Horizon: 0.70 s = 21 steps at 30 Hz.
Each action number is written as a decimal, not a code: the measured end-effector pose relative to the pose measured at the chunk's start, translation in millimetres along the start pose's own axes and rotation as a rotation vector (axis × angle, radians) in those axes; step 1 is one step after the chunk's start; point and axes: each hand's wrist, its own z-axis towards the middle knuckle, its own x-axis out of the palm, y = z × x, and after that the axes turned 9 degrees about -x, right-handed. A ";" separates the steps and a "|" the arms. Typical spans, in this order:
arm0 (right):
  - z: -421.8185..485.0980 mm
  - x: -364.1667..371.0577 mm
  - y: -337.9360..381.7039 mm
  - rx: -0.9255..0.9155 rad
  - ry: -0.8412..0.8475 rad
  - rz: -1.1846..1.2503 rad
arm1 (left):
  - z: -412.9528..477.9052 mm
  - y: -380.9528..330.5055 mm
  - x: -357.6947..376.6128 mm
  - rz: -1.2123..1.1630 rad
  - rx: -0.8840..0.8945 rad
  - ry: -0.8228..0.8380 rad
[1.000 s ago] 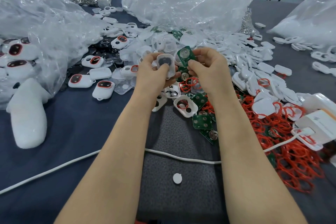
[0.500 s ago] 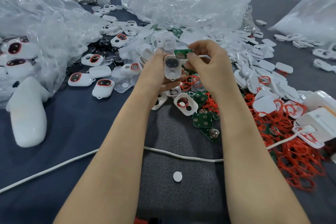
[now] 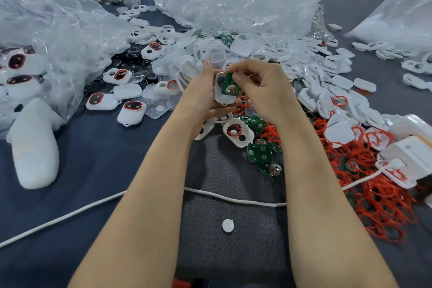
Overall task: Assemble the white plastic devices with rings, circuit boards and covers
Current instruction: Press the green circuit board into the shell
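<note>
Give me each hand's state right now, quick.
Left hand: grips the white casing.
Right hand: pinches the green circuit board, held against the casing.

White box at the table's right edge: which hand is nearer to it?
Right. The right hand pinches the green circuit board at centre, with the white box off to its right and lower. The left hand, holding the white shell, sits farther left.
</note>
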 end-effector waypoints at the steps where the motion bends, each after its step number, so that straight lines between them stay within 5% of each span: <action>1: -0.1 0.4 -0.2 0.000 0.004 -0.003 | 0.6 0.5 -0.3 0.002 0.000 0.003; 7: 2.2 -4.5 -7.3 0.096 -0.234 -0.020 | 6.2 1.9 0.3 -0.024 -0.041 -0.006; 21: 3.4 0.6 -16.0 0.177 -0.278 -0.120 | -0.3 -0.2 -0.8 -0.106 -0.044 0.036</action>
